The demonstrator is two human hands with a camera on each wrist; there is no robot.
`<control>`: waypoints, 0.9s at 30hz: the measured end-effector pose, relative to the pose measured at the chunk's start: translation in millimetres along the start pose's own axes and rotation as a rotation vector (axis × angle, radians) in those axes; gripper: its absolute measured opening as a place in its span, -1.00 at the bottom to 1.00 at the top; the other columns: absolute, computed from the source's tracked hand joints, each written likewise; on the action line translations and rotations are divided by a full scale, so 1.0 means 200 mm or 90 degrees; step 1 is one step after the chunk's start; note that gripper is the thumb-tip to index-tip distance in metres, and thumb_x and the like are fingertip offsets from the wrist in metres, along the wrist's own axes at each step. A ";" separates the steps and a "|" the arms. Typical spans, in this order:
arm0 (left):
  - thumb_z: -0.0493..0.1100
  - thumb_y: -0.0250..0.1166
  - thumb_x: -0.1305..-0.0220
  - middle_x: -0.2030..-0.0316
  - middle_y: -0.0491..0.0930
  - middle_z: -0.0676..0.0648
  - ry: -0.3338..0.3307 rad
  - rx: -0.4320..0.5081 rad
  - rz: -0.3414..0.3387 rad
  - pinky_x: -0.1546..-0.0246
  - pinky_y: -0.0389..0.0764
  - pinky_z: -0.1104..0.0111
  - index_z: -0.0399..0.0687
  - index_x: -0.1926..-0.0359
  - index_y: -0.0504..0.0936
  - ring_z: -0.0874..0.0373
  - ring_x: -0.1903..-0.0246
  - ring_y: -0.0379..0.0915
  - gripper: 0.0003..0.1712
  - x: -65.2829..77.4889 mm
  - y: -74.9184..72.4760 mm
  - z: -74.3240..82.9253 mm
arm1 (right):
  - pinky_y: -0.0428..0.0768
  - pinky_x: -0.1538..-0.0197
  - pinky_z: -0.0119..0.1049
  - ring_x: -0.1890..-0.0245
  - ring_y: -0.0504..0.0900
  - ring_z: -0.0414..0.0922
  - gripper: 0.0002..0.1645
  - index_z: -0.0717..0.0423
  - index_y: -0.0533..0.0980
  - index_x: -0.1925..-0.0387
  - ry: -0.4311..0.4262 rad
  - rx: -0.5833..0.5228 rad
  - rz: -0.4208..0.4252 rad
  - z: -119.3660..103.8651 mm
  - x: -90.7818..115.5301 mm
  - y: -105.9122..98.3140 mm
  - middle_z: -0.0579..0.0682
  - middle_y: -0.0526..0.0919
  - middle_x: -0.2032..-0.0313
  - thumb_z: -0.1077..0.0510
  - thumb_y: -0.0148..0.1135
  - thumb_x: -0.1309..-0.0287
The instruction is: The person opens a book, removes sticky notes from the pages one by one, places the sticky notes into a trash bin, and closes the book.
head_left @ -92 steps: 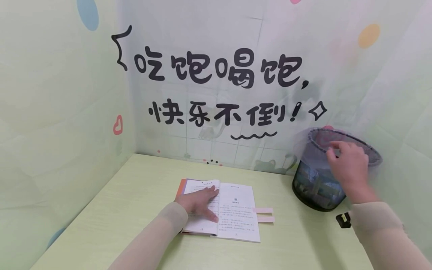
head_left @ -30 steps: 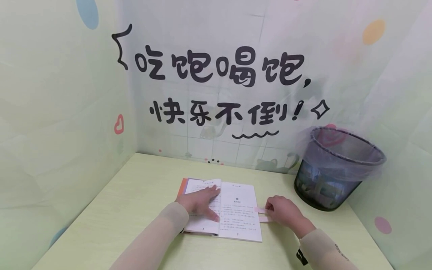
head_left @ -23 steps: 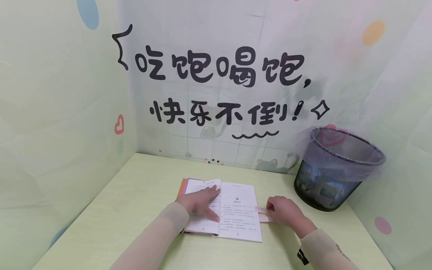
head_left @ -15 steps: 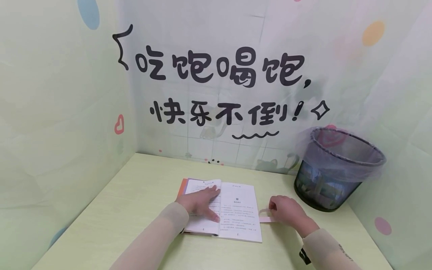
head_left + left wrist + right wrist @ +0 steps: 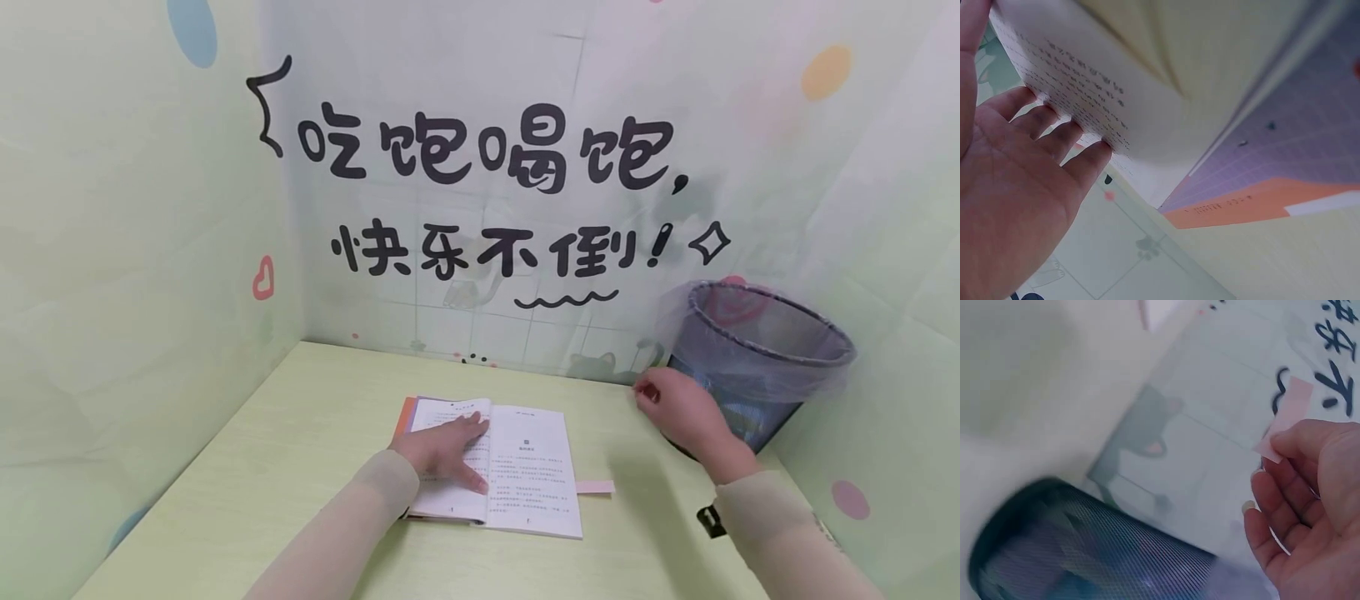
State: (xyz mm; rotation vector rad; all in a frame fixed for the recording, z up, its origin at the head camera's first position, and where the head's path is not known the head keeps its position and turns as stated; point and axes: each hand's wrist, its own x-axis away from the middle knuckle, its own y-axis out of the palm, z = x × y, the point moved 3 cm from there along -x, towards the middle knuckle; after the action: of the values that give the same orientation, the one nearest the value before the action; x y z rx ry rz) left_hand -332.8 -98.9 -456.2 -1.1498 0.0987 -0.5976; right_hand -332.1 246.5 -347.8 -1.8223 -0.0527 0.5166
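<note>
An open book lies on the table, its orange and purple cover edge showing at the left. My left hand rests with spread fingers on the left page; the left wrist view shows its fingertips touching the printed page. One pink sticky tab sticks out from the book's right edge. Raised in front of the bin, my right hand pinches another pink sticky tab between thumb and index finger, as the right wrist view shows. That tab is hidden in the head view.
A black mesh trash bin with a translucent bag over its rim stands at the back right. Below the right wrist is a small black object, partly covered by the sleeve. Printed cloth walls enclose the table.
My right hand has peeled the upper pink tab off the book and carried it right and up toward the bin. Only one tab now sticks out. The left hand stays put.
</note>
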 end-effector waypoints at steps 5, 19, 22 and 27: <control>0.30 0.54 0.12 -0.50 -0.08 0.00 -0.003 0.007 0.002 -0.41 0.01 0.06 0.05 -0.53 0.10 0.03 -0.42 -0.20 0.27 0.00 0.00 -0.01 | 0.56 0.32 -0.04 0.37 0.53 -0.06 -0.88 0.15 0.63 0.23 0.031 -0.002 0.068 0.03 -0.05 -0.26 0.03 0.62 0.33 0.21 0.20 -0.29; 0.32 0.53 0.12 -0.50 -0.08 0.01 -0.005 0.006 0.005 -0.41 0.00 0.06 0.06 -0.53 0.10 0.04 -0.42 -0.21 0.27 0.00 0.01 -0.02 | 0.45 0.43 0.06 0.36 0.52 0.14 -0.72 0.26 0.61 0.12 0.163 0.059 0.201 0.29 0.00 -0.60 0.23 0.62 0.24 0.15 0.11 -0.33; 0.32 0.53 0.12 -0.50 -0.08 0.01 -0.005 0.005 0.005 -0.42 0.01 0.07 0.06 -0.53 0.10 0.05 -0.42 -0.21 0.27 -0.01 0.01 -0.02 | 0.44 0.38 0.15 0.31 0.48 0.22 -0.69 0.31 0.57 0.06 0.189 0.081 0.205 0.34 0.01 -0.61 0.29 0.58 0.22 0.15 0.10 -0.34; 0.34 0.52 0.13 -0.50 -0.09 0.02 -0.006 0.003 0.005 -0.41 0.01 0.07 0.08 -0.53 0.09 0.05 -0.42 -0.21 0.28 -0.01 0.02 -0.02 | 0.41 0.14 0.31 0.11 0.38 0.32 -0.58 0.41 0.45 -0.10 0.213 0.085 0.198 0.38 0.03 -0.61 0.37 0.50 0.10 0.16 0.04 -0.36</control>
State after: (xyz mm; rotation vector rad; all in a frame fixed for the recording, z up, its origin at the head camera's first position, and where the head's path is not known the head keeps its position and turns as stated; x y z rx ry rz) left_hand -335.5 -100.9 -461.4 -1.1473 0.0940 -0.5856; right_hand -327.8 355.7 -254.0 -1.7717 0.4880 0.4128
